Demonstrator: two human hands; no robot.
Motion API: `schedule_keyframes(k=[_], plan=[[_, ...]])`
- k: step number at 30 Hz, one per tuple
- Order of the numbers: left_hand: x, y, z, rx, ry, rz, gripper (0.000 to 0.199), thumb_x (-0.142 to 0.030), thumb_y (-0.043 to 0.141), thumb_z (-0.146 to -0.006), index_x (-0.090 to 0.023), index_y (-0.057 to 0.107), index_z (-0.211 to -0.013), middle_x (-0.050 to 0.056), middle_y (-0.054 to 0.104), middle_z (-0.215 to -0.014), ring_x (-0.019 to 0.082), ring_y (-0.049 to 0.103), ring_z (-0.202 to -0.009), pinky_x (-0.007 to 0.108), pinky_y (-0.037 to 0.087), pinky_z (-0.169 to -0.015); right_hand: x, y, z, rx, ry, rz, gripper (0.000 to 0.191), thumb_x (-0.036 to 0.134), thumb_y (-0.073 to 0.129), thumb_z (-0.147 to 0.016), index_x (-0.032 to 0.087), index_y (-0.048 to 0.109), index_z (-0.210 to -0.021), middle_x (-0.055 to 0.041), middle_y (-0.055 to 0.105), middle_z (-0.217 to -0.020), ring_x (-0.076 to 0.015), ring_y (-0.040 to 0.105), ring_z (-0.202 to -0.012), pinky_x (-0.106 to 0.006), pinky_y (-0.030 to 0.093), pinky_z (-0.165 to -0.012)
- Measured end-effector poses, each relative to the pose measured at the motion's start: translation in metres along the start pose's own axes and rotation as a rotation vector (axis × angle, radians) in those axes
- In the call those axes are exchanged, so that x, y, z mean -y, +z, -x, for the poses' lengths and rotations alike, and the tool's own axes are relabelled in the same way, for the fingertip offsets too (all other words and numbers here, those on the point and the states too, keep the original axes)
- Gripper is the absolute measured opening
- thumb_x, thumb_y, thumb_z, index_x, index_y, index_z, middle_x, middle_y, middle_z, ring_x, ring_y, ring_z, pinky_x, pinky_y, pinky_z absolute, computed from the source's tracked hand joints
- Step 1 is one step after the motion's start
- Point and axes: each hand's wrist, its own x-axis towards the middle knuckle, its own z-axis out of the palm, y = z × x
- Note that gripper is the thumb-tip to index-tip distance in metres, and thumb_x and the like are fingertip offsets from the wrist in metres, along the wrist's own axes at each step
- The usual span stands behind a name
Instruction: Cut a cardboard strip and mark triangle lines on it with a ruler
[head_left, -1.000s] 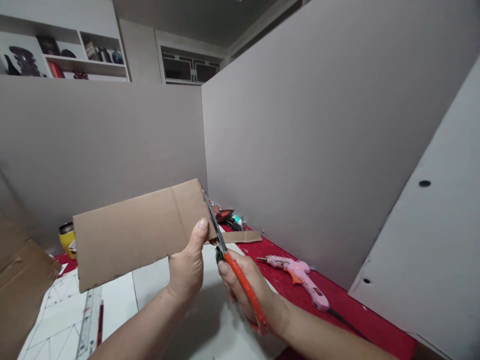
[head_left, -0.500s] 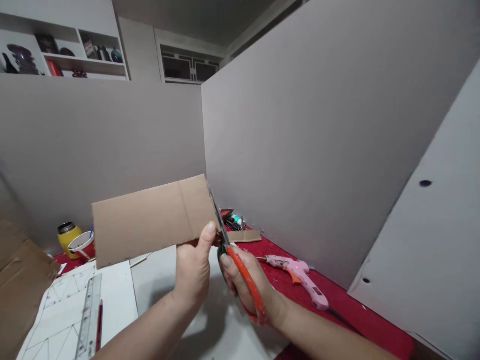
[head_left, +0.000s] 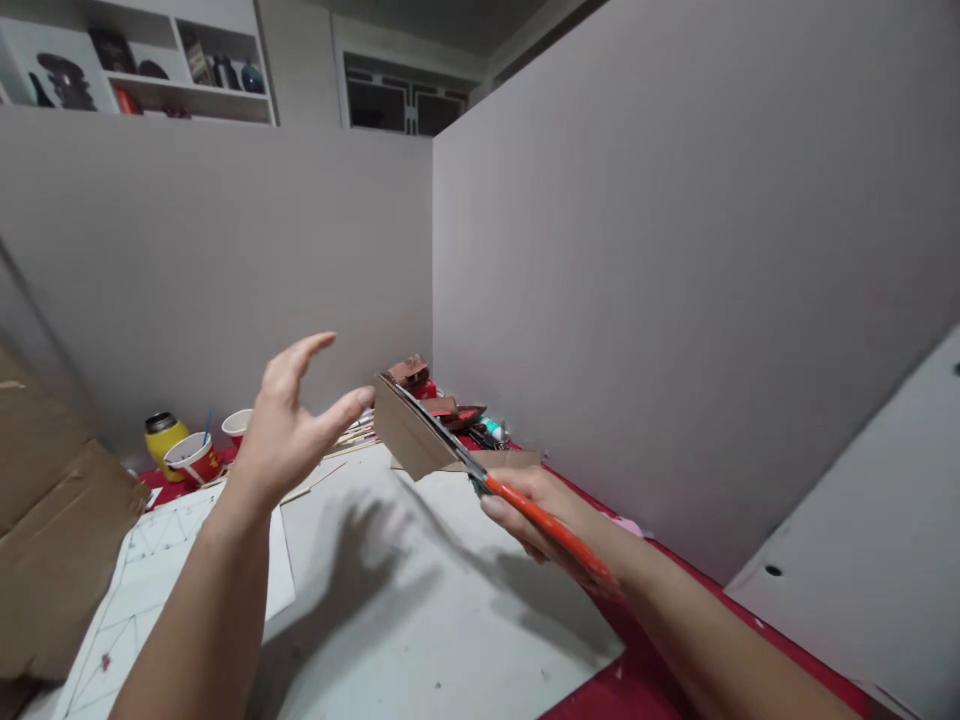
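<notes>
My left hand [head_left: 292, 430] is raised over the white board, fingers and thumb spread apart, with nothing in it. The thumb tip is close to the left edge of a piece of cardboard [head_left: 409, 432]. In my right hand [head_left: 525, 505] are the scissors [head_left: 551, 525] with an orange handle, their blades pointing up and left. The cardboard hangs along the blades, seen at a steep angle. Whether the blades grip it or it is held by fingers behind is not clear.
A white board [head_left: 450, 640] lies on the red tabletop [head_left: 592, 695]. Paper with line drawings [head_left: 157, 575], a yellow bottle [head_left: 165, 440], cups [head_left: 193, 458] and large cardboard [head_left: 60, 540] are at the left. A grey partition [head_left: 637, 250] stands behind. The pink glue gun [head_left: 628, 524] is mostly hidden by my right arm.
My left hand has let go of the cardboard and moved left and up, opening. The cardboard has turned nearly edge-on beside the scissors. The view has shifted, and the ruler and pencil no longer show.
</notes>
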Motion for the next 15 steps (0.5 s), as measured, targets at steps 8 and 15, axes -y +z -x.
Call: schedule_keyframes(k=[8,15], plan=[[0.035,0.007,-0.002,0.754,-0.351,0.581,0.029,-0.049,0.078,-0.076,-0.021,0.077,-0.074,0.008,0.072,-0.07,0.02,0.067,-0.061,0.03,0.053,-0.057,-0.004,0.008,-0.002,0.126,0.056,0.073,0.047,0.062,0.043,-0.097,0.024,0.035,-0.07,0.0044,0.036,-0.063,-0.0106,0.034,-0.053,-0.025,0.029,-0.048],[0.012,-0.007,0.0,0.732,-0.336,0.63,0.02,-0.035,0.081,-0.079,-0.017,0.075,-0.083,0.0,0.067,-0.066,0.012,0.061,-0.058,0.019,0.048,-0.054,0.008,0.003,0.002,0.029,0.019,0.402,0.039,0.047,0.057,-0.091,0.024,0.034,-0.07,0.0054,0.038,-0.063,-0.0112,0.03,-0.057,-0.025,0.029,-0.053]])
